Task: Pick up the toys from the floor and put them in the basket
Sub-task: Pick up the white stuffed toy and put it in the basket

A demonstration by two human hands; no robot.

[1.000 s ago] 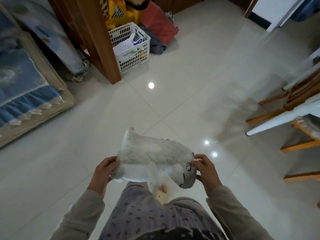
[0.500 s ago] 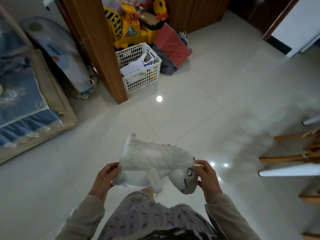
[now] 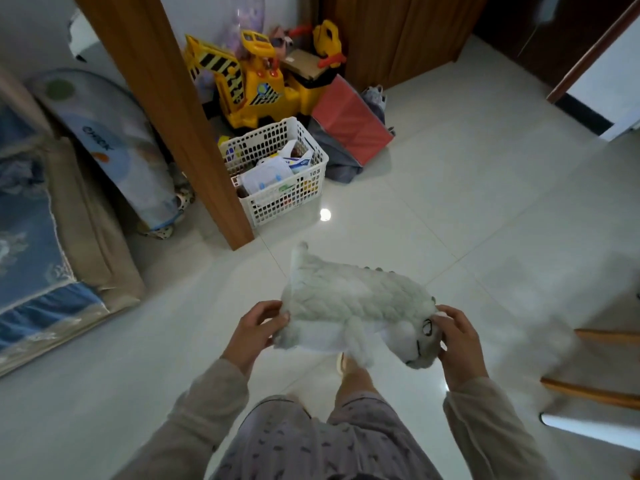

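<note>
Hidden: plush toy (image 3: 356,306) covers part of both palms; basket (image 3: 313,157) contents unclear.
Left hand (image 3: 254,332): fingers closed on toy's tail end.
Right hand (image 3: 457,341): fingers closed on toy's head.
Toy: held above floor (image 3: 450,202), near the basket.
Change: basket sits lower and closer in view than before.
Room: open tile between toy and basket; wooden post (image 3: 180,133) touching basket's left side.

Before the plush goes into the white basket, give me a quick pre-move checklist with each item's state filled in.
1. Both hands on plush toy: ok, left hand at the rear, right hand at the head.
2. Toy off the floor: ok.
3. Basket in view ahead: ok.
4. Floor between person and basket unobstructed: ok.
5. Room in basket: not ok, packets nearly fill it.
6. Other toys left on floor: cannot tell.
</note>
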